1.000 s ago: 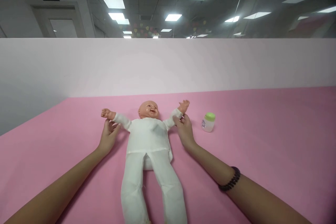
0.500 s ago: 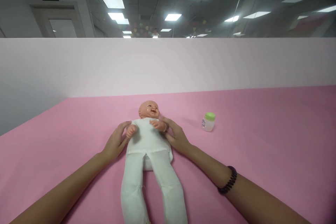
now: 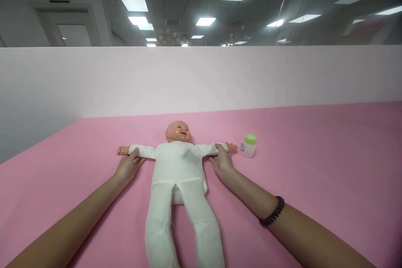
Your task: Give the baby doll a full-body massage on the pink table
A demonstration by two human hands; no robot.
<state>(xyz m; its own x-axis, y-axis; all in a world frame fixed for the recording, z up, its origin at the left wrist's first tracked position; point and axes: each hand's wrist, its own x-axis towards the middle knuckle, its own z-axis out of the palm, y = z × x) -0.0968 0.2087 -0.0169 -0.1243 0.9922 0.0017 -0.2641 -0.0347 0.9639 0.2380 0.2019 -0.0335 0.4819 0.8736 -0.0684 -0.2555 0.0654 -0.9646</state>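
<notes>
A baby doll [image 3: 179, 163] with a white cloth body lies on its back on the pink tabletop [image 3: 301, 184], legs toward me. Both its arms are stretched straight out to the sides. My left hand [image 3: 128, 166] grips the doll's arm on the left near its wrist, thumb on top and fingers partly under it. On the other side my right hand [image 3: 223, 162] is closed round the doll's other forearm in the same way. Just beyond that doll hand stands a small clear jar [image 3: 248, 146] with a green lid, upright.
A white partition [image 3: 201, 79] rises along the table's far edge and continues down the left side. Behind it are a door [image 3: 75, 33] and ceiling lights. A dark coiled band [image 3: 272, 211] circles my right wrist.
The doll's arms went from folded over its chest to spread wide. My hands moved outward with them, left hand leftward and right hand rightward. The jar stayed in place.
</notes>
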